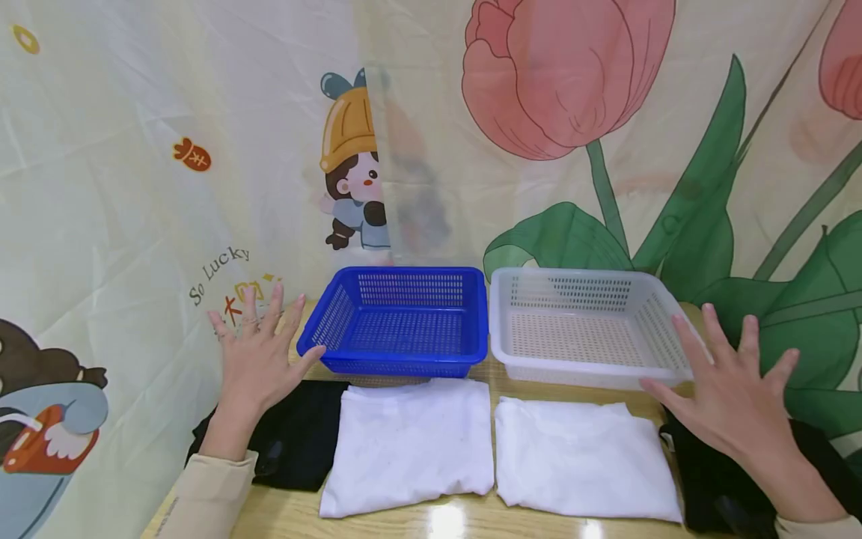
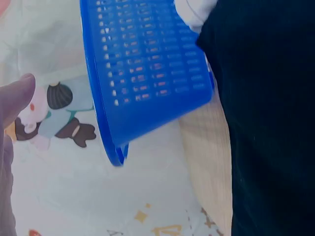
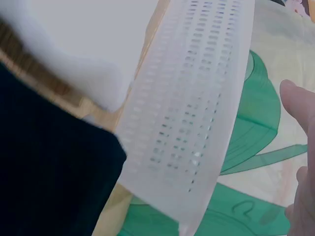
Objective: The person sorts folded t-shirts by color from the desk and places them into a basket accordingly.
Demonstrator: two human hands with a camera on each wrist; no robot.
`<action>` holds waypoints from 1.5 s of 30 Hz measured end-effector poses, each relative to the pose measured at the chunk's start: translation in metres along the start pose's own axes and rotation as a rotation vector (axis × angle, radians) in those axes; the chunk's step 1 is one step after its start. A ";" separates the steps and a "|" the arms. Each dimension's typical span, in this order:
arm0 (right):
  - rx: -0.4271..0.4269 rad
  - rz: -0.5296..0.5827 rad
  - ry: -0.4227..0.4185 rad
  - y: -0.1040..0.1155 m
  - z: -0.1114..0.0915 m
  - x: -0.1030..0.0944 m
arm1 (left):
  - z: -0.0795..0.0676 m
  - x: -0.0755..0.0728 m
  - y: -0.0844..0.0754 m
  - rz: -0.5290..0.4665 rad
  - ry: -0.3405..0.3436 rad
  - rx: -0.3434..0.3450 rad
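My left hand (image 1: 259, 367), fingers spread, hovers over the folded black cloth (image 1: 303, 434) at the left, beside the blue basket (image 1: 404, 367). My right hand (image 1: 734, 397), also spread wide, is above another black cloth (image 1: 707, 479) at the right, near the corner of the white basket (image 1: 592, 374). Neither hand holds anything. Between the black cloths lie two folded white cloths, a larger one (image 1: 414, 449) in front of the blue basket and a smaller one (image 1: 586, 457) in front of the white basket. Both baskets have slotted walls, and their visible insides hold nothing.
The light wooden table (image 1: 377, 520) carries the cloths in a row, with the baskets side by side behind them. A printed curtain (image 1: 431, 150) with tulips and cartoon figures hangs right behind the baskets and along the left side.
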State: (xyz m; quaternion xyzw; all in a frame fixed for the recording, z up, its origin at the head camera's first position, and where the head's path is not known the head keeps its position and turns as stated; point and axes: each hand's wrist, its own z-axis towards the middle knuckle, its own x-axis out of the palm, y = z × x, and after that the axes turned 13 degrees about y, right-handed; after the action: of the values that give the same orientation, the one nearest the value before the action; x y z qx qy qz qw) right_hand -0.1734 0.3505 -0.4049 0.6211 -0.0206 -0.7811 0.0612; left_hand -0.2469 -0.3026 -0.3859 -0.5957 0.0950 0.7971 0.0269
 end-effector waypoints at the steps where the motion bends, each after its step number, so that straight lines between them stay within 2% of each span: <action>1: -0.005 0.001 0.000 0.002 0.001 -0.001 | 0.000 -0.001 -0.002 0.000 0.006 0.000; 10: -0.063 0.083 0.006 0.029 0.008 0.000 | 0.000 -0.004 -0.014 -0.036 0.008 -0.012; 14: -0.109 0.158 0.005 0.044 0.009 0.000 | -0.003 -0.003 -0.016 -0.130 0.035 -0.015; 17: -0.147 0.273 0.030 0.059 0.007 -0.003 | -0.006 -0.004 -0.016 -0.245 0.074 -0.009; 21: -0.179 0.438 0.096 0.078 0.004 -0.008 | -0.012 -0.007 -0.013 -0.398 0.147 0.011; 25: -0.216 0.528 0.151 0.093 0.002 -0.012 | -0.020 -0.012 -0.009 -0.512 0.219 0.029; 30: -0.256 0.630 0.229 0.107 0.000 -0.010 | -0.031 -0.015 -0.009 -0.637 0.241 0.093; 34: -0.226 0.764 0.324 0.120 -0.003 -0.010 | -0.040 -0.017 -0.015 -0.753 0.281 0.143; 40: -0.150 0.969 0.477 0.138 -0.004 -0.007 | -0.048 -0.017 -0.017 -0.927 0.387 0.148; 45: -0.116 1.159 0.609 0.154 -0.004 0.002 | -0.050 -0.007 -0.018 -1.135 0.557 0.097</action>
State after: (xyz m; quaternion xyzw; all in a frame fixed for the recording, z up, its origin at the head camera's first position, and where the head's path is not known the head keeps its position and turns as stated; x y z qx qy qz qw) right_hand -0.1592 0.1975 -0.3913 0.6984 -0.2914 -0.4108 0.5085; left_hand -0.1944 -0.2937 -0.3950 -0.7366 -0.1962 0.4684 0.4467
